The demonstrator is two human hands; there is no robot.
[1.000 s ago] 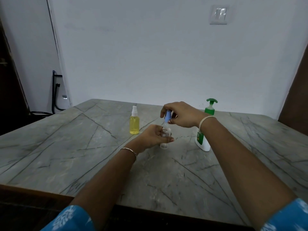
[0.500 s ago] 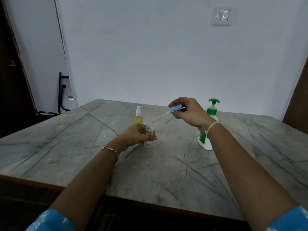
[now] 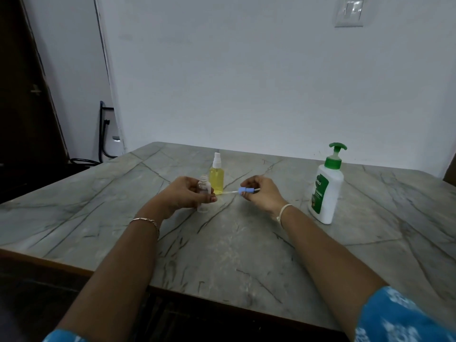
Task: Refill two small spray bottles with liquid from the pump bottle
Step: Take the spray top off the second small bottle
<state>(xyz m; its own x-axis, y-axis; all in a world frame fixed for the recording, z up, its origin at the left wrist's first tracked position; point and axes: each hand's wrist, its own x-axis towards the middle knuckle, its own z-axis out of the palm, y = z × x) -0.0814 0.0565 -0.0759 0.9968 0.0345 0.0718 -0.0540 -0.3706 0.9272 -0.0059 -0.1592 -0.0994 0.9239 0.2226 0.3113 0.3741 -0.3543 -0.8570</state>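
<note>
Fingers (image 3: 211, 199) of the left hand (image 3: 183, 193) grip the clear bottle (image 3: 204, 187); the right hand (image 3: 264, 193) pinches its spray head (image 3: 245, 190), just pulled out. Filling can begin.

Home room, marble table (image 3: 246, 245), wall switch (image 3: 349, 12)

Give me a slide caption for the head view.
Left hand holds the uncapped clear bottle; right hand holds its blue sprayer.

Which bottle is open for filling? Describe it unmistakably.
On the marble table, look left of the white pump bottle to the left hand. It grips a small clear bottle: bare threaded neck, no sprayer, unlike the capped yellow bottle behind it.
</note>
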